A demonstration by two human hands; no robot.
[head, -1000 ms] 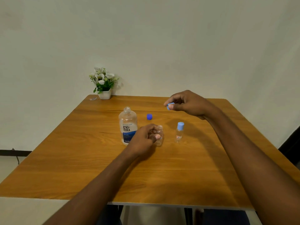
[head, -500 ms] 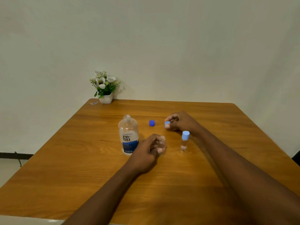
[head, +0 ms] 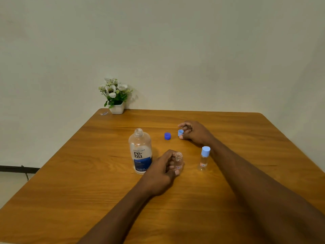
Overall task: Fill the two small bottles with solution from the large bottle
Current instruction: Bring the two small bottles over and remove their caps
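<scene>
The large clear solution bottle (head: pixel 140 152) stands uncapped on the wooden table (head: pixel 88 173), its dark blue cap (head: pixel 167 135) lying behind it to the right. My left hand (head: pixel 162 170) grips an uncapped small clear bottle (head: pixel 179 160) standing just right of the large one. My right hand (head: pixel 194 132) rests on the table farther back and pinches that bottle's light blue cap (head: pixel 180 132), which sits at table level. A second small bottle (head: pixel 204 158) with its light blue cap on stands upright to the right, beside my right forearm.
A white pot of white flowers (head: pixel 116 97) sits at the table's far left corner against the wall, with a small scrap of wrapper (head: pixel 104 113) beside it. The table's left edge drops to a floor.
My right hand lowered the light blue cap from mid-air down onto the table near the dark blue cap. My left hand kept hold of the open small bottle. The camera tilted slightly.
</scene>
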